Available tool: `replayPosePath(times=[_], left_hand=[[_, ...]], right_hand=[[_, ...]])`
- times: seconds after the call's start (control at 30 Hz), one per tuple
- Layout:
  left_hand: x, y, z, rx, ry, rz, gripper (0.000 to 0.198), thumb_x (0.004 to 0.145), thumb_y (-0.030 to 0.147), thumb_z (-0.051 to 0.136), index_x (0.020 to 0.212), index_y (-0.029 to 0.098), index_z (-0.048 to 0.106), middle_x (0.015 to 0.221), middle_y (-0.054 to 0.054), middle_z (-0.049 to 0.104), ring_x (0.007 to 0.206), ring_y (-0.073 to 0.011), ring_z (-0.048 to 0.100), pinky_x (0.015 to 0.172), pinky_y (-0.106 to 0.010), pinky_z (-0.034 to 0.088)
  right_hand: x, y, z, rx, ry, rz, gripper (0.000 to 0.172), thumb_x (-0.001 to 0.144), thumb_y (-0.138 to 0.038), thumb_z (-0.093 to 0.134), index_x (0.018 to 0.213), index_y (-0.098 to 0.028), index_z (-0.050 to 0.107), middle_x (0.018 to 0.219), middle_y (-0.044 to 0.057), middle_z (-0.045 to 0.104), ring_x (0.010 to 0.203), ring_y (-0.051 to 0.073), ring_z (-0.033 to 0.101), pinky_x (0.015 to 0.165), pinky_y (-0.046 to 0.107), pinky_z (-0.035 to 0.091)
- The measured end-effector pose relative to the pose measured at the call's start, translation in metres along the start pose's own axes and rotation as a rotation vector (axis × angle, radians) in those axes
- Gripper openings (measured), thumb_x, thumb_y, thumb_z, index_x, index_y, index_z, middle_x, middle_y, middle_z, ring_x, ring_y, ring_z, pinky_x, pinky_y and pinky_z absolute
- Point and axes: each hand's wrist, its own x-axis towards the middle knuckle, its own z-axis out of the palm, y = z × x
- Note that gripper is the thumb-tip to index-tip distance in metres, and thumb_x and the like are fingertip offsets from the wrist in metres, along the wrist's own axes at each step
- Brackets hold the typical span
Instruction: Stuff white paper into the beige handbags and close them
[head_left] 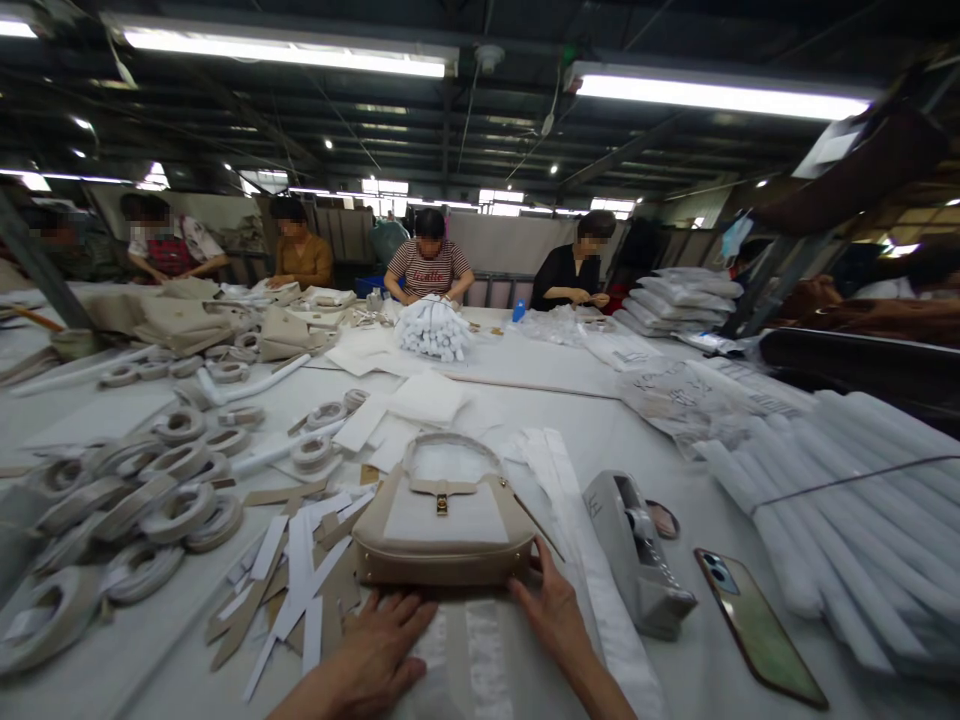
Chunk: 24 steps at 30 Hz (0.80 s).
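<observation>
Head view: a beige handbag (444,525) stands at the bench's (600,430) near edge, its flap clasped shut and white paper over its front, so what it holds cannot be seen. The left hand (379,645) lies open and flat just below it. The right hand (551,610), open, touches its lower right corner. A tape dispenser (637,555) and a phone (757,625) lie to the right.

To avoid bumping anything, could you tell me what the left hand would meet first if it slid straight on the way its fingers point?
Most likely the beige handbag: the left hand lies flat just short of its near edge, fingers aimed at it, with nothing visible between.
</observation>
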Motion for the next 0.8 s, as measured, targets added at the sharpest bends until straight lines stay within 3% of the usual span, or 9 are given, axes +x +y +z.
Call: replayPosePath(times=[0.13,0.3,0.43,0.53,0.6,0.67,0.8], left_hand=[[-0.003,0.0,-0.013,-0.061,-0.08,0.043,0.067,0.086,0.032,0.049,0.147,0.032,0.022,0.153,-0.01,0.031,0.138,-0.0337,0.032,0.111,-0.063,0.02],[-0.005,0.01,-0.02,-0.064,-0.032,0.022,0.071,0.078,0.033,0.062,0.143,0.032,0.033,0.152,-0.01,0.032,0.135,-0.037,0.035,0.108,-0.065,0.026],[-0.003,0.012,0.018,0.028,0.114,0.066,0.067,0.089,0.04,0.054,0.147,0.026,0.025,0.153,-0.013,0.027,0.139,-0.0364,0.029,0.108,-0.064,0.028],[0.001,0.006,0.058,0.136,0.225,0.054,0.057,0.095,0.04,0.044,0.147,0.03,0.025,0.15,-0.012,0.034,0.137,-0.0366,0.033,0.104,-0.065,0.033],[0.001,0.001,0.079,0.161,0.308,0.003,0.061,0.093,0.047,0.045,0.147,0.03,0.024,0.149,-0.014,0.036,0.135,-0.038,0.036,0.103,-0.064,0.036],[-0.003,-0.003,0.093,0.171,0.461,-0.02,0.068,0.091,0.051,0.046,0.149,0.027,0.019,0.147,-0.016,0.039,0.134,-0.0369,0.039,0.103,-0.06,0.039],[-0.017,-0.002,0.1,0.274,0.822,0.082,0.062,0.095,0.032,0.04,0.15,0.023,0.013,0.132,-0.011,0.058,0.125,-0.0238,0.051,0.102,-0.043,0.044]], right_hand=[[-0.001,0.005,0.005,-0.011,0.014,-0.039,0.064,0.082,-0.034,0.051,0.141,-0.02,0.034,0.125,0.013,0.062,0.111,0.028,0.062,0.095,0.046,0.05],[0.006,0.02,0.013,-0.099,0.03,-0.074,0.063,0.084,-0.036,0.048,0.142,-0.016,0.033,0.123,0.014,0.063,0.11,0.029,0.062,0.094,0.046,0.052],[0.004,0.024,0.013,-0.205,0.09,-0.139,0.059,0.088,-0.039,0.044,0.141,-0.015,0.034,0.123,0.015,0.063,0.109,0.029,0.063,0.091,0.046,0.054],[-0.011,0.022,0.008,-0.374,0.195,-0.224,0.053,0.09,-0.044,0.046,0.133,-0.013,0.046,0.117,0.019,0.065,0.103,0.031,0.065,0.085,0.047,0.056],[-0.029,0.022,0.005,-0.463,0.233,-0.343,0.042,0.09,-0.043,0.048,0.123,-0.017,0.055,0.107,0.016,0.07,0.095,0.03,0.067,0.08,0.044,0.057],[-0.048,0.024,0.005,-0.496,0.185,-0.522,0.032,0.092,-0.036,0.048,0.117,-0.021,0.059,0.101,0.01,0.072,0.092,0.026,0.069,0.078,0.039,0.056],[-0.074,0.027,0.011,-0.534,0.018,-0.779,0.033,0.09,-0.029,0.05,0.121,-0.021,0.057,0.114,0.008,0.07,0.102,0.023,0.066,0.08,0.034,0.053]])
